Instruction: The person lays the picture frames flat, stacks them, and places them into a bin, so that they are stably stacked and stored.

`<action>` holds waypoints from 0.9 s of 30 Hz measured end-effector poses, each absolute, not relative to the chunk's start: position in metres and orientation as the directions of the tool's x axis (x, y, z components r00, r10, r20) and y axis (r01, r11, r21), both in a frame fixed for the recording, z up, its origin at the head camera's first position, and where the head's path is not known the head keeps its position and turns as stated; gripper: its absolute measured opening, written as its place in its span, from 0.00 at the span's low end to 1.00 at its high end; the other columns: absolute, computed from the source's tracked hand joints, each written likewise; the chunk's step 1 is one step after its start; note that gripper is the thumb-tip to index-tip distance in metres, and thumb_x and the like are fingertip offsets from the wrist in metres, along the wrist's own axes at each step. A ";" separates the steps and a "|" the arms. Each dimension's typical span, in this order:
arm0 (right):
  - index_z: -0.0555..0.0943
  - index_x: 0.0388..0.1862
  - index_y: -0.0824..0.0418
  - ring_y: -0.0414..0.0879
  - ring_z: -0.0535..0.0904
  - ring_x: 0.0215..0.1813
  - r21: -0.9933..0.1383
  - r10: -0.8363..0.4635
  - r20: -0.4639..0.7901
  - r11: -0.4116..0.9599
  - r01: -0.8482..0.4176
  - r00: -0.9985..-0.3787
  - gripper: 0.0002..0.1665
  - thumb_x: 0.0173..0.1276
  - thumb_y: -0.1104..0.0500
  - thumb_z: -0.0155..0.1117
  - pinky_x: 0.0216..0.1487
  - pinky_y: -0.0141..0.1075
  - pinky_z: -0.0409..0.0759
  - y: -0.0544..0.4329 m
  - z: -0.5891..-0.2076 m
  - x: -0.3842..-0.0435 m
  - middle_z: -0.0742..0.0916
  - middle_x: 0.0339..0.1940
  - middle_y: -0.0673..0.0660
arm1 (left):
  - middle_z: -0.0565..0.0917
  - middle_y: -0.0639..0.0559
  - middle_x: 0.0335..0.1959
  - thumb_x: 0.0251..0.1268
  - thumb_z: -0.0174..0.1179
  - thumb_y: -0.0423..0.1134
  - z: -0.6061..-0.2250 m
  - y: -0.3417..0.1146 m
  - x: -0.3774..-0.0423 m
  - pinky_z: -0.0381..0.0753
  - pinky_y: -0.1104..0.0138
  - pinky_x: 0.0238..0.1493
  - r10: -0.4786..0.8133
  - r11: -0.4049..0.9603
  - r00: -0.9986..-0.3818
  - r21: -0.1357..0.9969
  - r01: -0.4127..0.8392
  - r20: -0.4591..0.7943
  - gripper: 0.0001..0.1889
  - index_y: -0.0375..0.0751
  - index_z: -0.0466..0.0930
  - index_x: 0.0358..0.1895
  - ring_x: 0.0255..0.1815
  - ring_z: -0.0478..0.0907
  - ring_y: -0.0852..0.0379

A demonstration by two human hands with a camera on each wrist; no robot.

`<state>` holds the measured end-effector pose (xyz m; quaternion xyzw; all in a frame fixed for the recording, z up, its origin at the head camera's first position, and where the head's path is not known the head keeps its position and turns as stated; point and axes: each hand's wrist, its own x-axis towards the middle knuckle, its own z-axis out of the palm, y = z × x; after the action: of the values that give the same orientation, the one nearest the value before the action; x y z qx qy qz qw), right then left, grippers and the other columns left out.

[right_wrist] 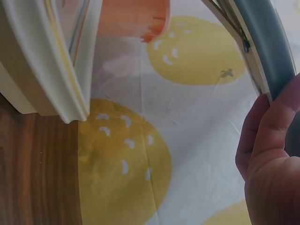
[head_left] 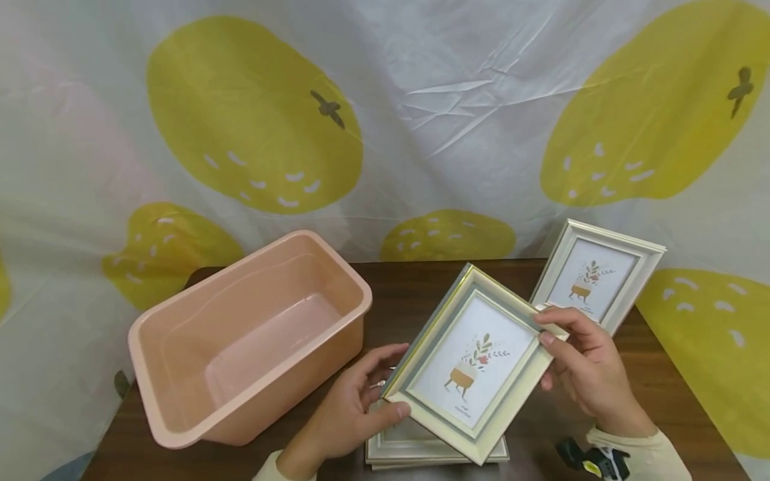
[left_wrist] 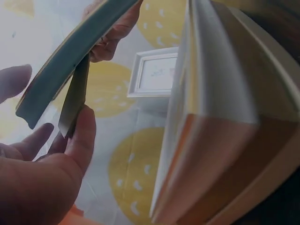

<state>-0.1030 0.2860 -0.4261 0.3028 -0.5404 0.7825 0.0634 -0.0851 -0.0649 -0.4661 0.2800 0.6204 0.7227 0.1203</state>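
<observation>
A cream and grey-green picture frame (head_left: 475, 364) with a gold edge is held up, tilted, between both hands in the head view. My left hand (head_left: 355, 401) grips its lower left corner, thumb on the front. At the upper right corner my right hand (head_left: 592, 367) pinches the border between thumb and fingers. The picture shows a plant in an orange pot on legs. In the left wrist view, the frame's blue-grey side (left_wrist: 70, 65) shows, with the stand flap (left_wrist: 75, 96) behind it near the left fingers. Below the held frame lies a stack of frames (head_left: 433, 447), partly hidden.
An open pink bin (head_left: 249, 334) stands at the left on the dark wooden table (head_left: 391, 294). Another white picture frame (head_left: 601, 267) stands upright behind my right hand. A cloth with yellow fruit prints (head_left: 457, 147) hangs behind the table.
</observation>
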 end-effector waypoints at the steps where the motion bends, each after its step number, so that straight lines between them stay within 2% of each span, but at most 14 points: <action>1: 0.78 0.61 0.75 0.44 0.86 0.29 -0.822 -0.218 0.527 -0.375 -0.428 -0.822 0.30 0.71 0.88 0.35 0.13 0.34 0.78 0.285 -0.426 -0.102 0.83 0.58 0.58 | 0.75 0.36 0.69 0.70 0.67 0.29 -0.468 -0.066 -0.084 0.86 0.65 0.61 0.522 -0.199 -0.815 0.965 0.169 0.251 0.34 0.39 0.66 0.78 0.65 0.79 0.56; 7: 0.82 0.60 0.59 0.38 0.85 0.27 -0.904 -0.191 0.420 -0.171 -0.392 -0.887 0.30 0.75 0.83 0.43 0.15 0.33 0.81 0.281 -0.426 -0.094 0.84 0.50 0.51 | 0.76 0.29 0.65 0.72 0.65 0.27 -0.477 -0.069 -0.083 0.88 0.68 0.53 0.497 -0.216 -0.821 0.956 0.197 0.281 0.33 0.36 0.65 0.78 0.62 0.81 0.58; 12: 0.78 0.67 0.65 0.40 0.85 0.26 -0.914 -0.244 0.402 -0.053 -0.402 -0.883 0.31 0.72 0.85 0.49 0.13 0.36 0.80 0.284 -0.429 -0.093 0.86 0.54 0.50 | 0.74 0.30 0.72 0.73 0.65 0.28 -0.480 -0.073 -0.081 0.86 0.70 0.57 0.465 -0.198 -0.842 0.959 0.203 0.274 0.30 0.35 0.68 0.76 0.69 0.78 0.63; 15: 0.76 0.68 0.70 0.42 0.85 0.28 -0.887 -0.307 0.431 0.029 -0.461 -0.849 0.32 0.69 0.86 0.51 0.13 0.36 0.78 0.286 -0.430 -0.092 0.85 0.60 0.52 | 0.73 0.31 0.74 0.74 0.65 0.29 -0.483 -0.078 -0.079 0.83 0.72 0.61 0.435 -0.172 -0.858 0.961 0.217 0.272 0.28 0.35 0.71 0.74 0.73 0.75 0.65; 18: 0.76 0.66 0.74 0.42 0.84 0.31 -0.857 -0.375 0.448 0.080 -0.510 -0.811 0.30 0.67 0.87 0.53 0.14 0.35 0.79 0.286 -0.431 -0.091 0.83 0.64 0.53 | 0.75 0.29 0.71 0.74 0.64 0.28 -0.486 -0.083 -0.079 0.82 0.73 0.62 0.408 -0.172 -0.868 0.957 0.232 0.284 0.25 0.32 0.73 0.71 0.68 0.78 0.65; 21: 0.78 0.65 0.73 0.41 0.86 0.35 -0.843 -0.408 0.432 0.133 -0.521 -0.804 0.30 0.66 0.87 0.55 0.20 0.36 0.83 0.286 -0.433 -0.089 0.83 0.62 0.53 | 0.77 0.28 0.68 0.73 0.64 0.28 -0.488 -0.086 -0.080 0.84 0.74 0.57 0.392 -0.197 -0.873 0.954 0.228 0.289 0.23 0.30 0.73 0.69 0.60 0.82 0.64; 23: 0.78 0.65 0.72 0.41 0.88 0.37 -0.844 -0.415 0.407 0.170 -0.509 -0.814 0.30 0.66 0.86 0.57 0.26 0.36 0.86 0.287 -0.434 -0.087 0.84 0.60 0.50 | 0.78 0.32 0.67 0.74 0.64 0.28 -0.490 -0.087 -0.080 0.85 0.73 0.53 0.395 -0.228 -0.871 0.950 0.215 0.292 0.23 0.28 0.73 0.68 0.54 0.83 0.63; 27: 0.77 0.67 0.72 0.42 0.91 0.42 -0.860 -0.434 0.348 0.206 -0.468 -0.831 0.29 0.68 0.84 0.58 0.34 0.39 0.90 0.289 -0.437 -0.084 0.87 0.59 0.47 | 0.82 0.47 0.63 0.73 0.64 0.28 -0.495 -0.089 -0.081 0.87 0.72 0.49 0.407 -0.282 -0.869 0.944 0.173 0.281 0.23 0.24 0.72 0.67 0.46 0.84 0.64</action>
<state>-0.0841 0.2889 -0.4374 0.2904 -0.7762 0.5594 0.0149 -0.0808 -0.0892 -0.4954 0.2439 0.5944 0.7624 0.0767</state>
